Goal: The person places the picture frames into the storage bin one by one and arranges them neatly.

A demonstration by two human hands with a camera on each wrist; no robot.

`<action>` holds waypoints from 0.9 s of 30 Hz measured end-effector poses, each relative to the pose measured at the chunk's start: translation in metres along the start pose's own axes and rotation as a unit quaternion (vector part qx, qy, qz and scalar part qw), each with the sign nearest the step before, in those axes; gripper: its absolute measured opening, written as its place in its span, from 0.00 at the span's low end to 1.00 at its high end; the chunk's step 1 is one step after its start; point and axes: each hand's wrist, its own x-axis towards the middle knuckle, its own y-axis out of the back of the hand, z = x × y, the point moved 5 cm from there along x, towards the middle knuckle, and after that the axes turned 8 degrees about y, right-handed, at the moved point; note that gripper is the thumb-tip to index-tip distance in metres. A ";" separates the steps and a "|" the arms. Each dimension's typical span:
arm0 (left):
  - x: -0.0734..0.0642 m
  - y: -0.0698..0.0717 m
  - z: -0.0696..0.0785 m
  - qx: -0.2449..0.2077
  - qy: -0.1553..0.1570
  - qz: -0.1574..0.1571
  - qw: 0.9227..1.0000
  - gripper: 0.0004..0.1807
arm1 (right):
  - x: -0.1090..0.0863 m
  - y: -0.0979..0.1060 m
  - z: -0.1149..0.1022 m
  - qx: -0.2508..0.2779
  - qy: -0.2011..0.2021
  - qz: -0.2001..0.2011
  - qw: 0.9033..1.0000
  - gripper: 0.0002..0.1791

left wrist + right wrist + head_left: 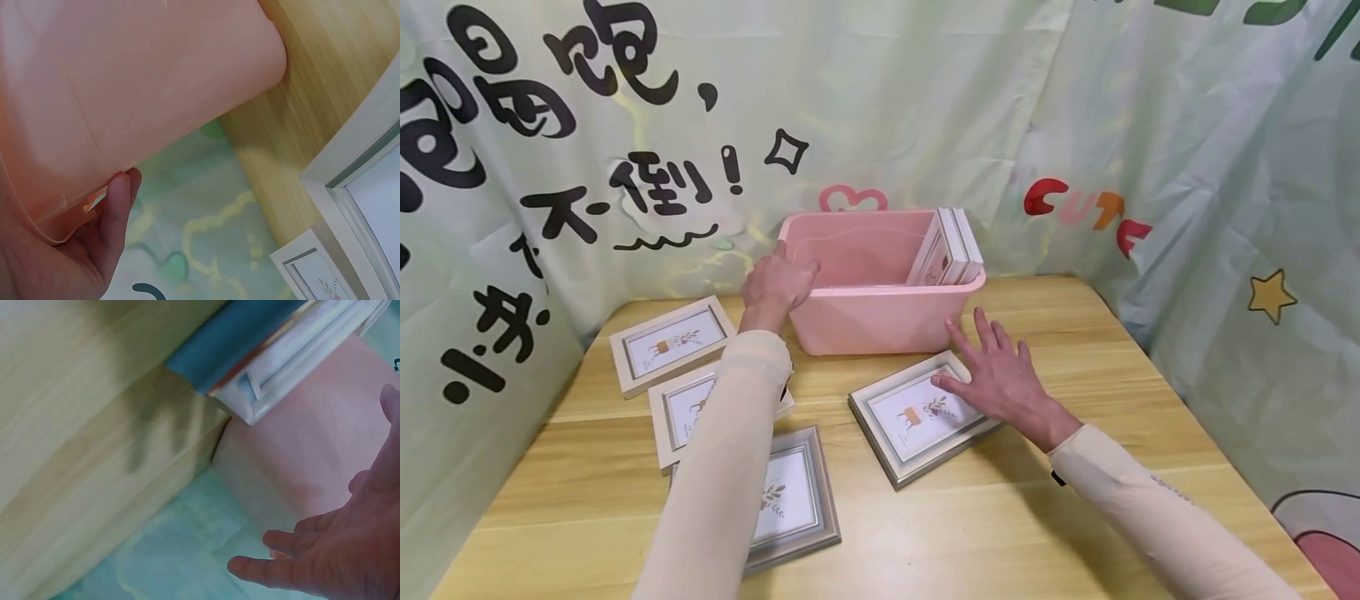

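I have the pink bin [876, 323] standing near the far edge of the table [940, 550]. My left hand [778, 283] grips its left end, fingers curled round the rim; in the left wrist view the fingertips [119, 194] press against the outside wall. At the bin's right end, at least two white frames [958, 250] stand leaning, their tops above the rim.

My right hand [1003, 379] has its fingers spread wide and holds nothing. It is over the right edge of a pale frame [913, 417], which lies slantwise just in front of the bin, deer-and-flower print facing up. I can't tell whether the thumb touches that frame, or whether the forefinger touches the bin's near right corner.

To the left I see a cream frame [673, 343] farthest back, then a second cream frame [679, 410] just in front of it, partly behind my left sleeve [711, 475]. Nearest me is a grey frame [826, 512], also partly covered by that sleeve. Behind the table hangs a pale green cloth [917, 100] with black lettering, a pink heart and the word "CUTE".
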 end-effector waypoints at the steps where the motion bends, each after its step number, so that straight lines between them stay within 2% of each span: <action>1: 0.000 0.000 0.000 0.000 -0.001 0.001 1.000 0.49 | 0.000 -0.002 0.000 0.001 0.000 -0.001 1.000 0.51; 27: 0.000 0.000 0.001 -0.001 -0.002 0.004 1.000 0.47 | -0.002 -0.036 -0.006 -0.001 0.002 -0.039 0.999 0.51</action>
